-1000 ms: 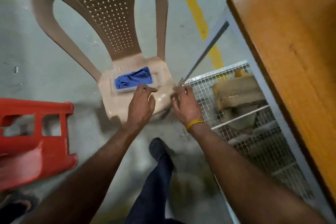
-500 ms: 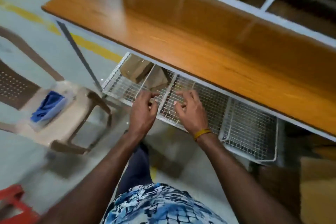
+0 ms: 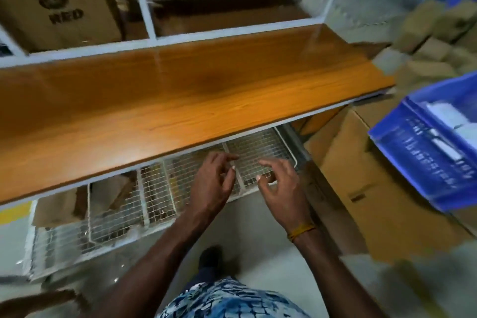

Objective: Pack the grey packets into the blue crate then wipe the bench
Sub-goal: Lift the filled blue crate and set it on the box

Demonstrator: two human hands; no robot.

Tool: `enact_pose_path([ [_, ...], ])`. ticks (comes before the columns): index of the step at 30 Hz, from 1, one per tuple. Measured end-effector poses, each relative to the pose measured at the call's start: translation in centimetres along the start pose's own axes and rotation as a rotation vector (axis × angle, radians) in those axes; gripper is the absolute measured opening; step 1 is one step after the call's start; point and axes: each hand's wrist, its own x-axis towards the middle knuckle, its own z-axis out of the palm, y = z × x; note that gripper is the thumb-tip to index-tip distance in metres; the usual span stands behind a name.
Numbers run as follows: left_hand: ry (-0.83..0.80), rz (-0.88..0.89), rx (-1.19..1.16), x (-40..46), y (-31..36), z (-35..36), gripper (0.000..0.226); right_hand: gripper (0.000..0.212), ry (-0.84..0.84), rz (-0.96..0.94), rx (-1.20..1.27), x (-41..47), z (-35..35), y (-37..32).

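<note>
Head view: both hands hovered empty with fingers loosely spread, left hand (image 3: 210, 183) and right hand (image 3: 282, 186), over the wire baskets (image 3: 254, 152) under the wooden desk (image 3: 180, 100). The blue crate (image 3: 426, 147) sat at the right, pale packets (image 3: 449, 116) inside.

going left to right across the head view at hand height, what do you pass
wire mesh baskets → left hand → right hand → large cardboard box → blue crate
</note>
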Motion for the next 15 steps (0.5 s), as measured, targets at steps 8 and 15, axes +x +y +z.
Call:
enact_pose_path([
  [8,-0.283,0.325,-0.184,8.8,5.3,6.2,0.025,0.025,0.386,0.243,-0.006,2.4,-7.2,2.4],
  [15,-0.458,0.475,-0.295,13.0,9.8,11.6,0.027,0.024,0.676,0.393,-0.056,1.5,-11.8,4.6],
])
